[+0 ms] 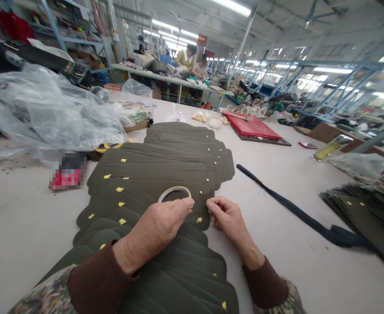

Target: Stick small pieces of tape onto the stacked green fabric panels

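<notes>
A long overlapping row of dark olive leather pieces [166, 170] lies on the white table [28, 226], each with small yellow tabs and a brass stud. My left hand [161, 226] rests on the row with its fingers closed on a roll of yellow tape [175, 192]. My right hand [224, 216] is just to the right, its fingertips pinched at the edge of one olive piece beside a small yellow tab [199, 220].
Crumpled clear plastic bags [48, 109] lie at the left. A red board [252, 126] lies beyond the row, a dark strap [293, 209] runs across the right, and stacked olive pieces [358, 209] sit at the far right. Other people work at a distant table [192, 61].
</notes>
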A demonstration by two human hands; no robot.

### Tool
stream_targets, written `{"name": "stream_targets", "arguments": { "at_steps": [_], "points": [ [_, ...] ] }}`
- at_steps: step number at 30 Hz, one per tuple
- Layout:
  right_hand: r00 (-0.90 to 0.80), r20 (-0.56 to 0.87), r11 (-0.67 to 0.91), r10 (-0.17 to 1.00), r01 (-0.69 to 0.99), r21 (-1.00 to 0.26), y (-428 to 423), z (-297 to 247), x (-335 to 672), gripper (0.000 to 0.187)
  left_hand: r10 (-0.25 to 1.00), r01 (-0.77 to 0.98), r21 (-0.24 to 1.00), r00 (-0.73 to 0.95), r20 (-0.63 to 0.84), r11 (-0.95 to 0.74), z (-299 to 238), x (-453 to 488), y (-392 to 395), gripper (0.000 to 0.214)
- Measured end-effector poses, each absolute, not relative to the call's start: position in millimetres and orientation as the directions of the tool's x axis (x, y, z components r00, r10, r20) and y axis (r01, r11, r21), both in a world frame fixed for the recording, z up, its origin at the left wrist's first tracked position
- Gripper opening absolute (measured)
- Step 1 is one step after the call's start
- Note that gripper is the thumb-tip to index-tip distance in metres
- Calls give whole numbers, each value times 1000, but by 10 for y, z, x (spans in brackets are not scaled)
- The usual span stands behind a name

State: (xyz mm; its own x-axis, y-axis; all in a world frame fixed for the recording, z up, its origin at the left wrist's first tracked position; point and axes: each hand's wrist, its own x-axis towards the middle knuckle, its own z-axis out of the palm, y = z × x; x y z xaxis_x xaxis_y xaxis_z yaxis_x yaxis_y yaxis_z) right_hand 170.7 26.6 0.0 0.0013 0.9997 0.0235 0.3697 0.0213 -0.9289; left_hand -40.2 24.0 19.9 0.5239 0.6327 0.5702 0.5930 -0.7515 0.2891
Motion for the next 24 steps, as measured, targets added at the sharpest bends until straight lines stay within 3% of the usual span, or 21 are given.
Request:
{"name": "stream_targets", "arguments": {
  "at_steps": [2,4,8,14,17,20,22,24],
  "points": [
    [6,73,69,997,256,-964,215,37,1736,21,644,591,305,526,556,-747,171,-409,235,32],
    [-55,187,195,981,250,-948,145,90,1715,17,656,603,297,551,517,-740,151,-404,223,40],
    [-223,439,491,870,326,-808,62,176,1593,18,648,606,269,582,491,-748,134,-368,188,37],
    [-292,588,649,754,469,-599,100,134,1523,13,661,576,329,605,444,-748,134,-345,186,28],
    [-286,623,659,728,540,-524,90,100,1526,13,693,590,365,624,360,-720,159,-346,183,14],
    [-246,603,618,759,565,-547,57,107,1493,13,718,620,362,612,331,-696,209,-328,168,9],
    [-168,530,526,831,546,-652,42,129,1450,11,719,642,327,588,369,-693,240,-306,155,13],
    [-67,360,351,930,447,-823,51,147,1413,11,700,646,293,567,434,-705,260,-281,131,17]
  ]
}}
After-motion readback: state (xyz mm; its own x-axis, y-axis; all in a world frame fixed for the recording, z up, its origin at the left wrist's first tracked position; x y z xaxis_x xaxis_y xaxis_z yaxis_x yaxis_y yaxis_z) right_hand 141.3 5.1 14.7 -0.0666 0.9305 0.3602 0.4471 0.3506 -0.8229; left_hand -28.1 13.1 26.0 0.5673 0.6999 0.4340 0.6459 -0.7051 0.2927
